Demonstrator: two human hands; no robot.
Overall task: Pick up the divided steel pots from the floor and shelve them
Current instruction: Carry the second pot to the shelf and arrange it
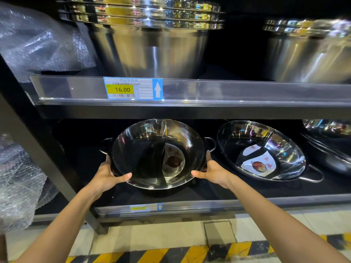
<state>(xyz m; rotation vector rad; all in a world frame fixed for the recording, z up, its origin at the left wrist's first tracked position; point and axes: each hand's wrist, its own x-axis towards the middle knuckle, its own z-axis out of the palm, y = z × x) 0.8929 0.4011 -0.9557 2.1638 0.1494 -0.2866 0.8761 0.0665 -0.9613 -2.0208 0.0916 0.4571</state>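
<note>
Head view: black shelving unit [57, 160] filled most of the frame, w/ two levels showing. Upper shelf [228, 92] ran across at 12 o'clock, clear plastic strip along its front edge. On it, a big stack of steel basins [152, 44] at 12 and a second stack [307, 54] at 2, well apart. Bubble wrap [34, 40] bunched at 10, more of it [17, 183] at 8, outside the frame post.

Lower shelf [247, 188] held the task items. Divided steel pot [157, 154] sat dead centre, tilted so its open side faced the camera; curved partition ran down the middle, paper label in the right-hand half. Whether its bottom rim rested on the shelf or hung just above it, couldn't tell. Loop handles stuck out at its 9 and 3. A second divided pot [262, 149] leaned at 3 o'clock, just beside the first, not touching, label inside too. More steel rims [328, 133] at far 3, partly cut off.

Left hand [108, 173] gripped the centre pot's rim at approx. 8 o'clock, thumb lying inside the bowl, fingers wrapped behind the edge. Right hand [212, 171] mirrored it at 4 o'clock, thumb inside, fingers behind. Both arms came in from 6.

Price tag [133, 88] on the upper strip read 16.00, w/ white arrow pointing up. Smaller tag [146, 207] on the lower strip at 6, blurred. Floor [152, 238] pale tile; yellow-black hazard stripe [171, 255] along the bottom.
</note>
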